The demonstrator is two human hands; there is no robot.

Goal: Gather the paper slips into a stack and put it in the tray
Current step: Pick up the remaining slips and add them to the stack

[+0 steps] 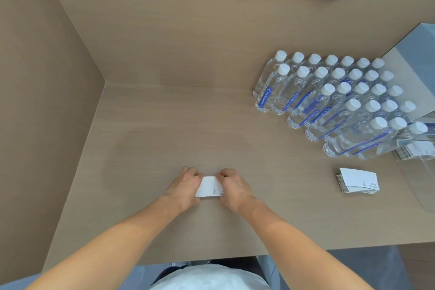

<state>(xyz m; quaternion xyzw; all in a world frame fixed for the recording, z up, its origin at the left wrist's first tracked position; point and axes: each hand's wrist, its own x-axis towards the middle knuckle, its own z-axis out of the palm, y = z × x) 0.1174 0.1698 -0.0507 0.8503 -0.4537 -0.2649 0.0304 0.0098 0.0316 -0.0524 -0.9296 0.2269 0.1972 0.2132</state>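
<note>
You get soft, even, bright light; only faint shadows beneath your hands (pixel 209 186) on the table (pixel 164 129). Beyond the bottles (pixel 329 99), edges bend and blur; bottle plastic glints mildly

Bare forearms (pixel 131 231) — no sleeves — white garment (pixel 207 278) below.

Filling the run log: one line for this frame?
phase: squaring stack | left hand + right hand: gripping slips on table | second pile: right | tray: far right
</note>
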